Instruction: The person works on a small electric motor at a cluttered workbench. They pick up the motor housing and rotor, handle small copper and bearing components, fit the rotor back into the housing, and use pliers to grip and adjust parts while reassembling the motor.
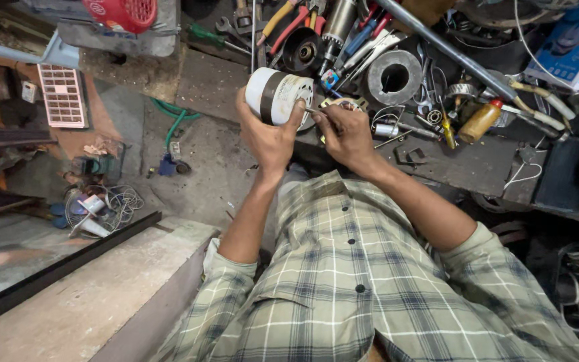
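Plaid sleeves [343,281] lead up to our left hand [269,137] wrapped around the small white motor [277,96]; right hand [346,134] pinches a thin tool [317,112] at its end face — best held steady, just short of the metal ring [394,77].

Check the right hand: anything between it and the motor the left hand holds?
Nothing visible blocks it. The left hand grips the white motor; the right hand holds a thin tool whose tip already meets the motor's end face.

You sit in a repair workshop: your bench [464,164] is heaped with pliers [288,23], spanners [226,28], metal rings [394,77] and wire [527,171].
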Demonstrator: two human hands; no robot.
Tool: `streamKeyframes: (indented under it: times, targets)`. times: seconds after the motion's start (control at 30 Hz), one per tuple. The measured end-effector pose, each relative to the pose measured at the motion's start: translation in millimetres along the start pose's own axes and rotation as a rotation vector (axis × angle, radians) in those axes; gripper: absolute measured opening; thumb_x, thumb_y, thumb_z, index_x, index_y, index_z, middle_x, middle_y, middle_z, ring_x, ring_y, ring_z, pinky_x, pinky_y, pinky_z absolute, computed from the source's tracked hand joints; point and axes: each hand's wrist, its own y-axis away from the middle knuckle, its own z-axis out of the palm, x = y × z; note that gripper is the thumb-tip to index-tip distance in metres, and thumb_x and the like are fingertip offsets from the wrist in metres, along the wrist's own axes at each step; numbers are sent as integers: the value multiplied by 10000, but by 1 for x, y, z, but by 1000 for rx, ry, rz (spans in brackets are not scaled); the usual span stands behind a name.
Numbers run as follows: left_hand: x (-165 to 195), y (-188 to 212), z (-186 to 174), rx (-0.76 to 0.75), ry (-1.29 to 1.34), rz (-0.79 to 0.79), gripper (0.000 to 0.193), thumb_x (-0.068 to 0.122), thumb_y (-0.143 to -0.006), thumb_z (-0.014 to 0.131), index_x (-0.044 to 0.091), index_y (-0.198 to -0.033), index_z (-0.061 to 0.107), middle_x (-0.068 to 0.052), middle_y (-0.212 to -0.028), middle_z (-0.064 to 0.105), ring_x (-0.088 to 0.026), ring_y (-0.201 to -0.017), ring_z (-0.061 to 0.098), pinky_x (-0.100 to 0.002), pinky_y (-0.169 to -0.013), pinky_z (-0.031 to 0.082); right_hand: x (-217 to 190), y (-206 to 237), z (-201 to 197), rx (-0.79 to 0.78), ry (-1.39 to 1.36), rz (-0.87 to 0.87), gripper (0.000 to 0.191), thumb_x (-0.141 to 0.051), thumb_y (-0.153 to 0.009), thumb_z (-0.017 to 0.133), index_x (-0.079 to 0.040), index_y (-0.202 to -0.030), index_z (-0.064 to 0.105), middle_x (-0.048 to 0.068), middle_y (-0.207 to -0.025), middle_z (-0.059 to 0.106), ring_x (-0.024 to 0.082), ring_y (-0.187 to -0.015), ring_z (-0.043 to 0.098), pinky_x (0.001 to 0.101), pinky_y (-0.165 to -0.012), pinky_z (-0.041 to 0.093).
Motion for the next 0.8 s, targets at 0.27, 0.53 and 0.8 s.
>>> streamKeyframes:
  times: [0.27, 0.53, 0.8]
  targets:
    - [-11, 9, 17, 58, 591, -289, 734, 261, -912, 846, -48, -1443, 446, -121, -1490, 515, -204, -1328, 534, -344, -1136, 418, -21, -8, 10, 131, -25, -41, 200, -161, -1027, 717, 17, -1028, 627, 142, -898, 628, 220, -781, 617, 361, -688, 477]
    - [-17, 33, 25, -5, 623, -718, 661, 347, -890, 773, 21, -1361, 444, -133, -1252, 591, -191, -1142, 601, -331, -1003, 486, -21, -11, 40, 154, -672, 115, 347, -285, -1116, 573, -7, -912, 609, 24, -826, 605, 55, -728, 528, 296, -643, 402]
    - [-42, 30, -3, -249, 629, -724, 610, 385, -910, 737, -11, -1332, 545, -107, -1196, 641, -167, -1082, 615, -317, -949, 499, -22, -16, 29, -79, -576, -27, 472, -166, -1084, 571, 2, -644, 606, 20, -508, 505, 99, -437, 467, 313, -448, 348]
